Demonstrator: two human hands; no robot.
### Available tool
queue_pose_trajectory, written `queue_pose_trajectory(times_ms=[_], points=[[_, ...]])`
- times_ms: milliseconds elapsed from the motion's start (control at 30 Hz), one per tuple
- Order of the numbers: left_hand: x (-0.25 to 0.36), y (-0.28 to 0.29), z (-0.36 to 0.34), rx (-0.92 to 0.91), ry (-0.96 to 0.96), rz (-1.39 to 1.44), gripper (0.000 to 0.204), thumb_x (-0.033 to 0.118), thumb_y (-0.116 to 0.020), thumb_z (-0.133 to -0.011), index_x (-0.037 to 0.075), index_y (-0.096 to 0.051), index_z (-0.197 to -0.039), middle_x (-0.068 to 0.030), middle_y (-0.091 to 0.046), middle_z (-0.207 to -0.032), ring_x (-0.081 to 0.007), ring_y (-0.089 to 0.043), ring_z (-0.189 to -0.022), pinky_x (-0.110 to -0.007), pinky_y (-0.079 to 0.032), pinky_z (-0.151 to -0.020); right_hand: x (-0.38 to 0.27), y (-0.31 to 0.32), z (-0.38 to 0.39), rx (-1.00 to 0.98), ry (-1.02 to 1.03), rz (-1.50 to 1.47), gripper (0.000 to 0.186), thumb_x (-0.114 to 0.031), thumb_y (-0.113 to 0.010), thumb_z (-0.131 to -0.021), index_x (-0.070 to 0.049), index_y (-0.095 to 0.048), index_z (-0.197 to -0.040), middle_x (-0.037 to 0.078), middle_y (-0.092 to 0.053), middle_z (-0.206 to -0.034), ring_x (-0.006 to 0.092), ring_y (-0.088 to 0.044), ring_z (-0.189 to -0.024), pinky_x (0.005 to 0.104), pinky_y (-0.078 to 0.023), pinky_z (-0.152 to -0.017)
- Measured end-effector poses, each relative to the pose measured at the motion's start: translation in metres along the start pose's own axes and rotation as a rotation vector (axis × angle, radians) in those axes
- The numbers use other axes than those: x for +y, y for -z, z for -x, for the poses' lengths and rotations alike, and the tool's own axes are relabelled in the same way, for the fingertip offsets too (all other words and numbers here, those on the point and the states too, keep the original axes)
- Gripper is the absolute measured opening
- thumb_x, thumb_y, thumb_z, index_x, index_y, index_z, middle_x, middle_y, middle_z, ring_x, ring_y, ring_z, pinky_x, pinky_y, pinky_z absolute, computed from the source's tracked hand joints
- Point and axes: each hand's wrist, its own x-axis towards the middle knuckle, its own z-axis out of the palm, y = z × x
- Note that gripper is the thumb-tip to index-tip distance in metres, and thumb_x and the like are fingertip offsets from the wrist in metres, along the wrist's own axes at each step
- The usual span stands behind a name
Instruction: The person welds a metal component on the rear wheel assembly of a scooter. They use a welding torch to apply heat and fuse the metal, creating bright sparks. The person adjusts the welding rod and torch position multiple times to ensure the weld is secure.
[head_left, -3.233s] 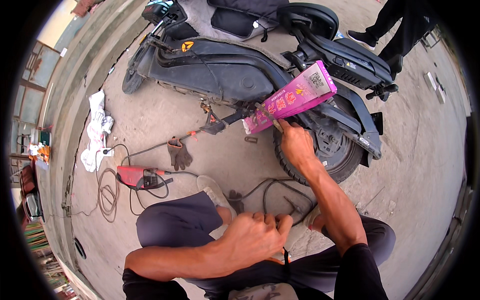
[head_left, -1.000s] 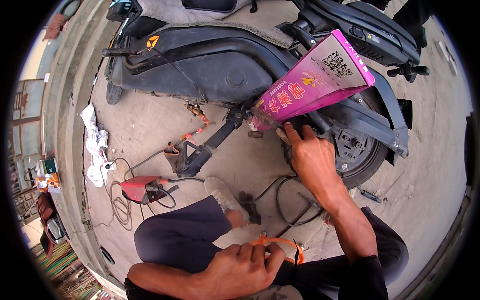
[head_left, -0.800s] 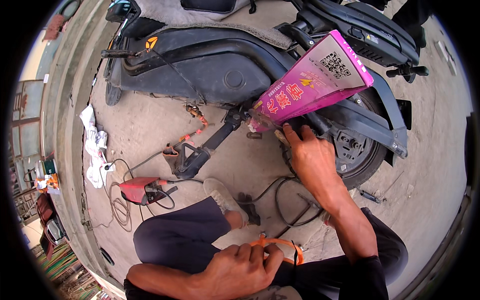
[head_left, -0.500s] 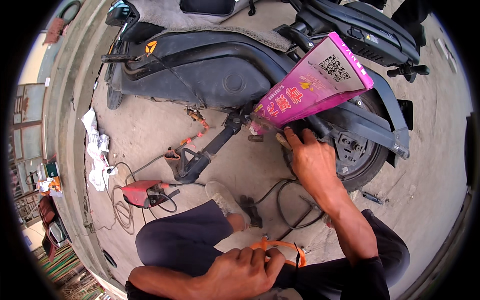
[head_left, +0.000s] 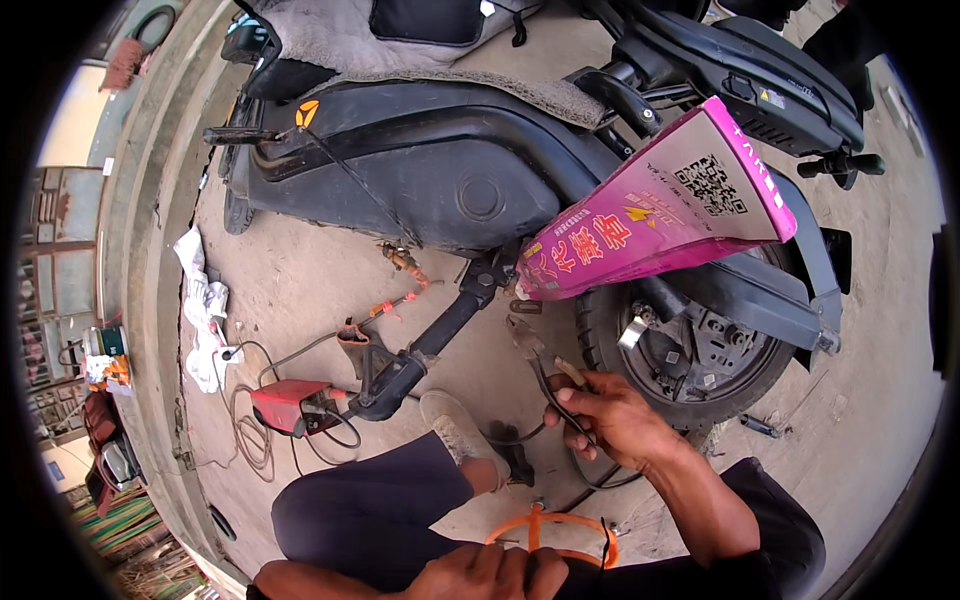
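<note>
My right hand (head_left: 625,415) grips a pair of pliers (head_left: 530,350) whose metal jaws point up and left. They are just below the lower tip of a pink cardboard piece (head_left: 640,215), apart from it. That cardboard leans across the rear part of a dark electric scooter (head_left: 400,190), above its rear wheel (head_left: 690,370). A black metal stand (head_left: 430,325) slants down from the scooter's underside. My left hand (head_left: 490,575) is closed low over my lap, beside an orange hoop-shaped frame (head_left: 500,525); what it holds, if anything, is hidden.
A red box-shaped machine (head_left: 295,408) with coiled cables lies on the floor at left. Beyond it are a white cloth (head_left: 203,310) and a concrete step (head_left: 150,300). A cable with a brass-coloured clamp (head_left: 400,262) reaches the scooter. Another black vehicle (head_left: 750,85) stands behind.
My right hand has drawn down from the cardboard's lower end, bringing the pliers into plain sight. My left hand has dropped slightly in view. The whole view has shifted a little.
</note>
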Motion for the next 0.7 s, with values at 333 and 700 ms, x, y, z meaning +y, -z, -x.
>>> queue_pose_trajectory(times_ms=[333, 700], points=[[0.005, -0.007, 0.002, -0.057, 0.037, 0.004, 0.015, 0.014, -0.061, -0.085, 0.002, -0.063, -0.094, -0.0014, -0.05, -0.063, -0.0121, -0.05, -0.054, -0.027, -0.038, -0.048, -0.011, -0.01, -0.003, -0.03, 0.039, -0.259, 0.03, -0.009, -0.06, -0.102, -0.005, -0.049, -0.129, 0.009, -0.063, -0.094, 0.0118, -0.048, -0.058, 0.026, -0.035, -0.047], [0.026, 0.003, 0.015, -0.048, 0.047, -0.127, 0.014, 0.015, -0.062, -0.085, 0.004, -0.062, -0.094, -0.0003, -0.05, -0.063, -0.0107, -0.052, -0.055, -0.026, -0.037, -0.047, 0.108, 0.02, -0.046, 0.241, 0.08, 1.159, 0.044, -0.032, -0.055, -0.102, 0.004, -0.05, -0.128, 0.035, -0.065, -0.112, 0.0495, -0.061, -0.114, 0.0559, -0.045, -0.098]])
